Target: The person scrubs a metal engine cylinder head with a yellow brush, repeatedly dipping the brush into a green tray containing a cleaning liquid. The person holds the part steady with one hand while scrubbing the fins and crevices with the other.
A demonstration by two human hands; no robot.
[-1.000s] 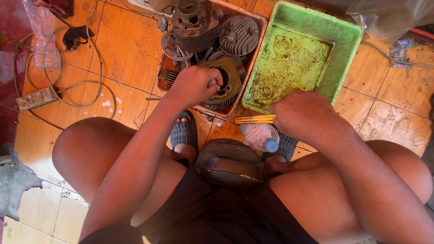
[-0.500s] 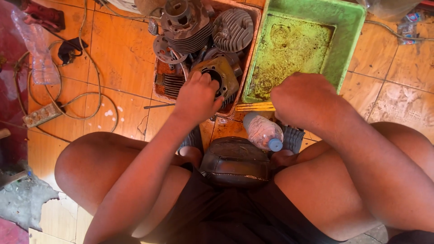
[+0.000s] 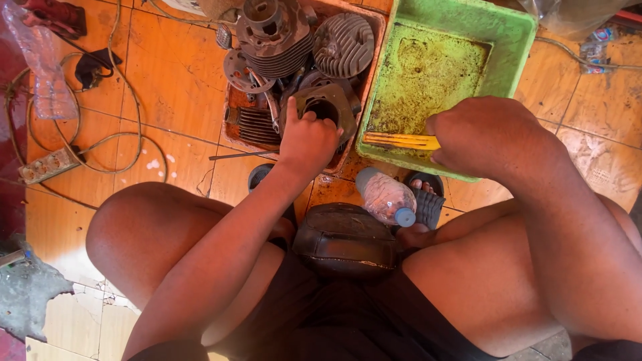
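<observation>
The green tray (image 3: 515, 40) is sitting on the tiled floor, grimy but holding no parts; the engine cylinder (image 3: 328, 107) is lying in the reddish parts bin (image 3: 374, 40) beside it, not yet lifted out. The left hand (image 3: 309, 140) is curling around it. The right hand (image 3: 491, 137) is closing on a yellow tool (image 3: 401, 140), possibly a brush, over the tray's near rim. A clear bottle (image 3: 386, 197), blue-capped, is lying by the feet

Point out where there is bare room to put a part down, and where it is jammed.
Bare: the floor of the green tray, beyond the yellow tool in the right hand; the tile patch between the cable and the parts box. Crowded: the box where the left hand grips the cylinder; the bottle by the feet.
</observation>
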